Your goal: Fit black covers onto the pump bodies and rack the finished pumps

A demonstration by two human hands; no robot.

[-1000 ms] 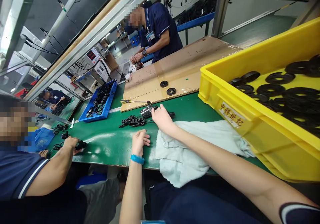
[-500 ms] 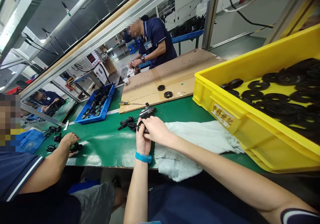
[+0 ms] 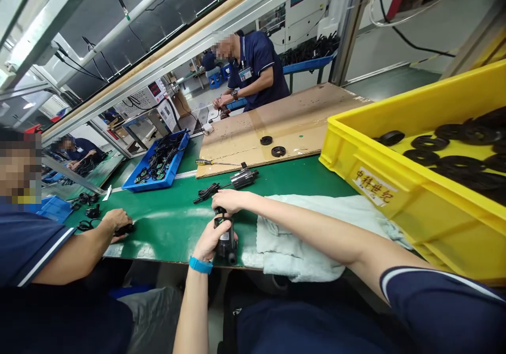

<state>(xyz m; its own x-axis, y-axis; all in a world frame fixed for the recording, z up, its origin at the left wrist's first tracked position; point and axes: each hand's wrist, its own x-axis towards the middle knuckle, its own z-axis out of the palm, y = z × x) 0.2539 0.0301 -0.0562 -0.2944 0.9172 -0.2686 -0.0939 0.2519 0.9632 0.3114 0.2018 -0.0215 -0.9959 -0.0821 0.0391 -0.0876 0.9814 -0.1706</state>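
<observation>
My left hand clasps the black cylinder at the green bench's near edge, right hand over its far end, pinch hidden, can't tell; reads as two-handed work there, next move wants left steady.

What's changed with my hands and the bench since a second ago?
Your left hand, empty before, now grips a black cylinder near the front edge of the bench. Your right hand has moved left and nearer you, to that cylinder's far end. The second cylinder, screwdriver and two rings on the cardboard stayed put.
</observation>
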